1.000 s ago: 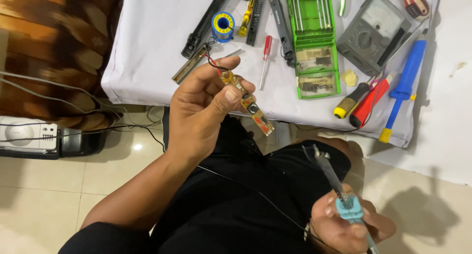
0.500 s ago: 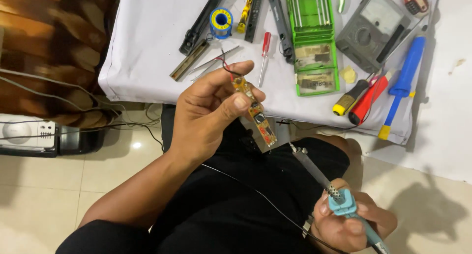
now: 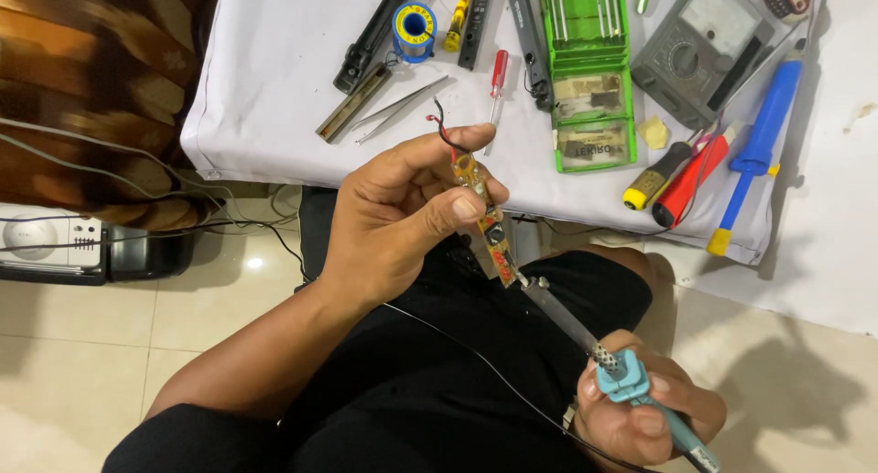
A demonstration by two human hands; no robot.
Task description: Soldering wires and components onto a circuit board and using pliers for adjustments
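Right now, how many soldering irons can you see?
2. A light-blue-handled soldering iron in the right hand, tip at the circuit board; a blue-handled soldering iron on the white cloth. Others may be out of frame.

Bright, even indoor light falls from above, casting soft shadows on the floor tiles (image 3: 73, 372) at lower right, with a small glare spot and sharp focus throughout.

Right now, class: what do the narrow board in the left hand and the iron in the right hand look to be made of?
Circuit board: seemingly orange-brown laminate, matt, carrying small dark parts, with red and black insulated wires at its top. Soldering iron: dull grey metal shaft, perforated near the handle; the handle looks like smooth light-blue plastic. The left hand pinches the board; the right hand grips the handle.
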